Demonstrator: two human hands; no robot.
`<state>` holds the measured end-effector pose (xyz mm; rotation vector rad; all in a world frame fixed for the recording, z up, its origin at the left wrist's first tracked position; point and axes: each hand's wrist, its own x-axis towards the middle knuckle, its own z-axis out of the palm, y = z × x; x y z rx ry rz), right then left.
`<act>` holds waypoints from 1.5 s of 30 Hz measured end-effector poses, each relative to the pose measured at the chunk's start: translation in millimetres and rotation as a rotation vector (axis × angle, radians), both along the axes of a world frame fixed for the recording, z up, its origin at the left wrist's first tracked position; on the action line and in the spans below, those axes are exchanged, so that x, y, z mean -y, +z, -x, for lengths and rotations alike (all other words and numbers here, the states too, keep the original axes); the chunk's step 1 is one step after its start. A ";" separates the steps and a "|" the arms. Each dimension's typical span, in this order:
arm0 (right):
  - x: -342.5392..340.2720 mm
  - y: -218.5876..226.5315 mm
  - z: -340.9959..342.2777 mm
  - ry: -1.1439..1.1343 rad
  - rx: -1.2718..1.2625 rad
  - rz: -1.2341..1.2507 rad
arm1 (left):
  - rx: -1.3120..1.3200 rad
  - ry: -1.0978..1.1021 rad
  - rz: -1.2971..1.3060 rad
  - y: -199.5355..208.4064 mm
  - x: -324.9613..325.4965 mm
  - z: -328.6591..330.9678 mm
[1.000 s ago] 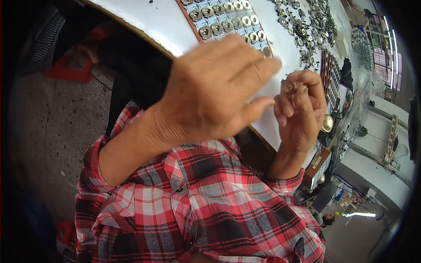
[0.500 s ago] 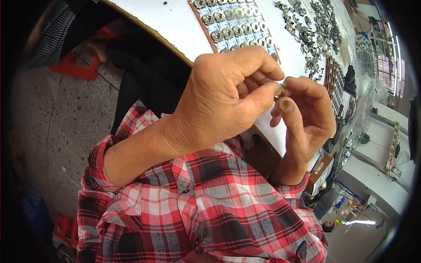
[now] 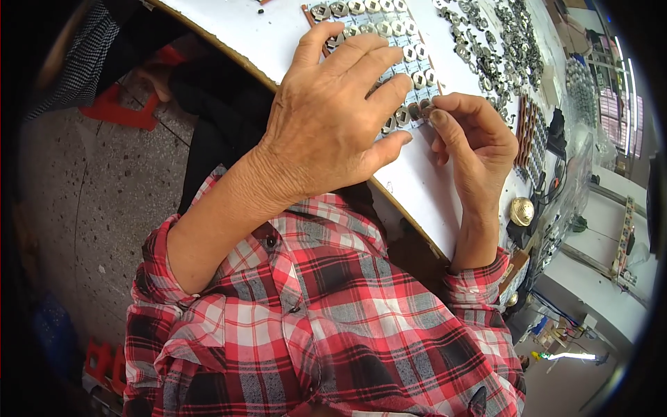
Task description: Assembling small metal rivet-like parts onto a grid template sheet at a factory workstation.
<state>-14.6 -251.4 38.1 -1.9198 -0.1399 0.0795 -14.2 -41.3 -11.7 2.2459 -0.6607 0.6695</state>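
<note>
A flat board (image 3: pixel 398 68) with a light-blue face and brown edging lies on the white table. Rows of round silver metal parts (image 3: pixel 356 6) sit on it. My left hand (image 3: pixel 340 104) is spread palm down over the board's near left side, fingers apart, covering some of the parts. At the board's near right corner my right hand (image 3: pixel 479 132) pinches a small dark metal part (image 3: pixel 425 107) between thumb and forefinger. Whether that part touches the board I cannot tell.
Loose metal parts (image 3: pixel 517 42) are heaped on the table beyond the board. More filled boards (image 3: pixel 531 132) lie to the right, near a gold-coloured domed object (image 3: pixel 522 210). The table's near edge (image 3: pixel 240 59) runs diagonally. A red stool (image 3: pixel 119 108) and another person's patterned sleeve (image 3: pixel 90 52) show at left.
Both hands were together above the table's edge. My left hand has come away, opened and reached out over the board. My right hand has moved slightly forward and left to the board's corner.
</note>
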 end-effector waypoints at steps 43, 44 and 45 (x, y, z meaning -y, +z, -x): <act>49.2 22.2 -8.0 -0.051 0.000 0.439 | 0.012 0.005 0.008 -2.9 -0.3 1.5; 44.0 21.4 -6.5 -0.077 -0.037 0.343 | 0.011 0.002 0.013 -2.8 0.3 1.2; 38.3 20.2 -4.7 -0.101 -0.075 0.246 | 0.009 0.008 0.007 -2.8 0.1 1.6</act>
